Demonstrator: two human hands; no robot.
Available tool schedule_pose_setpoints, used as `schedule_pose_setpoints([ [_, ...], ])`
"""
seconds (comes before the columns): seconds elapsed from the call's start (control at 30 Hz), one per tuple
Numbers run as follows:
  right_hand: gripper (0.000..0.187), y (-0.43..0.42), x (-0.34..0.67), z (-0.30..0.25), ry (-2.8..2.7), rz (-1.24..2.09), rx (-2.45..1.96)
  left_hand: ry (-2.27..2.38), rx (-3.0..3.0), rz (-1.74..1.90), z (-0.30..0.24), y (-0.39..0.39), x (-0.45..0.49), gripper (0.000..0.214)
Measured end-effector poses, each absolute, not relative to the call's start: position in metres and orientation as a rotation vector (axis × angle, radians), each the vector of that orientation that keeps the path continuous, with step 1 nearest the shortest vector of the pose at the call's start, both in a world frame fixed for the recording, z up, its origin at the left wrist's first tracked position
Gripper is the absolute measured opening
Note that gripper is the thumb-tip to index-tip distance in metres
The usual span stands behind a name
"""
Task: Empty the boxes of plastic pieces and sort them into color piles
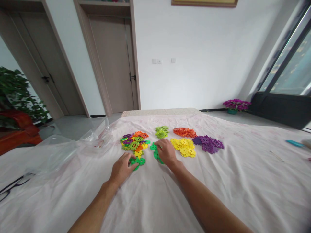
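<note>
My left hand (123,168) lies on the pale cloth with its fingers curled over dark green snowflake pieces (138,161). My right hand (166,151) rests fingers-down on another small group of dark green pieces (154,148). Just beyond the left hand sits a mixed pile (134,141) of orange, purple, yellow and green pieces. Sorted heaps lie past the right hand: light green (162,131), orange (185,132), yellow (183,146) and purple (208,143).
A clear plastic box (97,136) and its lid (54,152) lie to the left on the cloth. Dark glasses (12,187) sit at the left edge, a teal object (295,143) at the far right. Doors, a plant and a red chair stand behind.
</note>
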State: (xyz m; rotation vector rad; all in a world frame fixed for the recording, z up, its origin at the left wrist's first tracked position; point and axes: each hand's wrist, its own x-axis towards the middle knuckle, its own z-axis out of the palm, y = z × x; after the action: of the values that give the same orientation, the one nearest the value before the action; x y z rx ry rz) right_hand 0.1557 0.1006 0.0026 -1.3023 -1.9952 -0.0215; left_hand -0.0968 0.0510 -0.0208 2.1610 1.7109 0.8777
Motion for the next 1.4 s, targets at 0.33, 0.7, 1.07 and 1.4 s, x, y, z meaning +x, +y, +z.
schedule_pose_setpoints([
  [0.33, 0.018, 0.069, 0.100, -0.002, -2.404, -0.029, -1.286, 1.457, 2.233, 0.953, -0.026, 0.059, -0.097, 0.005],
  [0.7, 0.014, 0.075, 0.100, -0.009, -2.115, 0.331, -1.317, 1.458, 2.222, 0.979, -0.026, 0.059, -0.096, 0.003],
  [1.07, 0.018, 0.108, 0.154, -0.007, -1.638, 0.148, -1.329, 1.529, 2.236, 0.981, -0.026, 0.055, -0.095, 0.010],
  [1.4, 0.029, 0.133, 0.237, -0.008, -1.248, -0.194, -1.668, 1.624, 2.266, 1.072, -0.026, 0.056, -0.098, 0.015],
])
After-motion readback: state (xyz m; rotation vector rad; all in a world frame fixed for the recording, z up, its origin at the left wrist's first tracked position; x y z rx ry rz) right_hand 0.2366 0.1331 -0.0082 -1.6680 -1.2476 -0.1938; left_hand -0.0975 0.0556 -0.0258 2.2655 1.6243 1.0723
